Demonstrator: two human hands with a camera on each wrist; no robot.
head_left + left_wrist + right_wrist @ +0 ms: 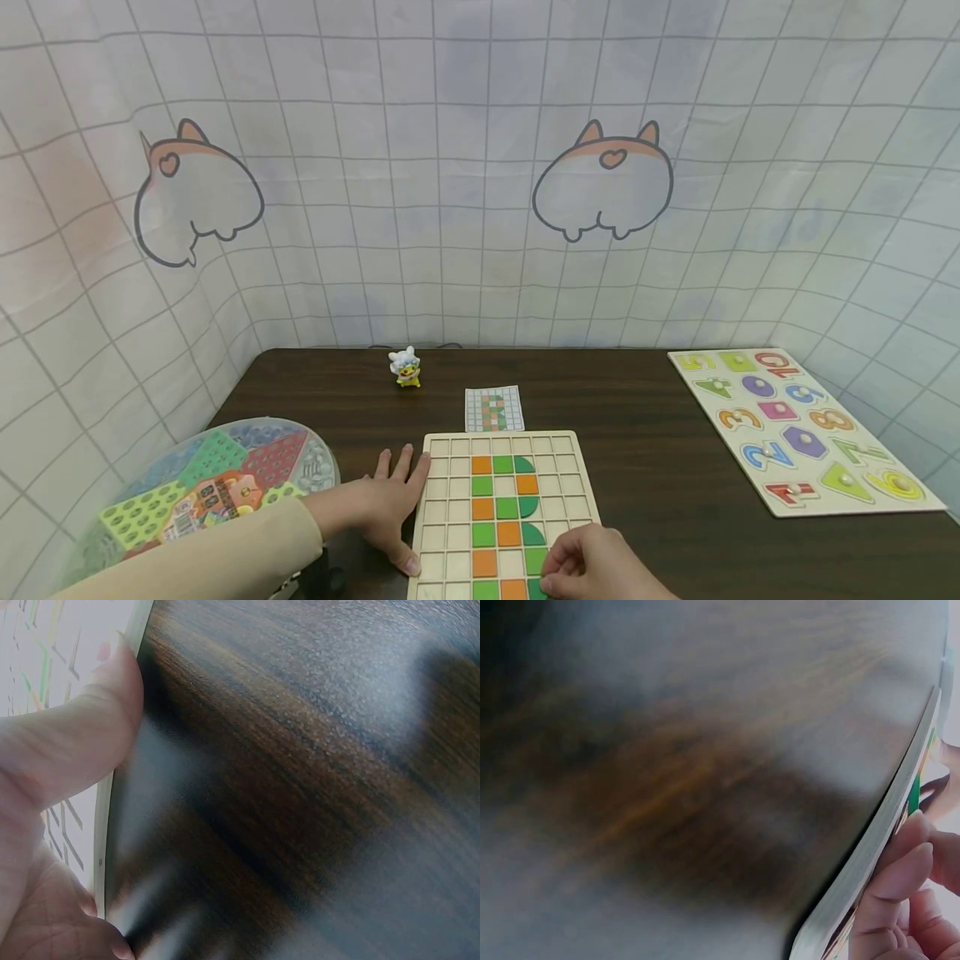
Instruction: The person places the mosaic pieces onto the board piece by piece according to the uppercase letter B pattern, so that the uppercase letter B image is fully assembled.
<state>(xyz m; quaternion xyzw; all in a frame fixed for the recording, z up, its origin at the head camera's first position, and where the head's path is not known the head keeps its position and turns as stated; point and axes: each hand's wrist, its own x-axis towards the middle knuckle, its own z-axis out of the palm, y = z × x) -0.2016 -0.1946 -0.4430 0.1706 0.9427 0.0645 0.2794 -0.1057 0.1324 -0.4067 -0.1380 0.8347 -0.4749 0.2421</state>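
A pale wooden grid board lies on the dark table, with orange, light green and dark green tiles in its middle columns. My left hand rests along the board's left edge, fingers spread; in the left wrist view its thumb lies over the rim. At the lower right of the grid, my right hand pinches a dark green rounded tile at the board's surface. Its fingers are bent beside the board's edge in the right wrist view, partly hiding the tiles.
Behind the board lies a printed pattern card. A small white-and-yellow figurine stands at the back. On the left is a round clear container with colourful packs; on the right, a number-and-shape puzzle board.
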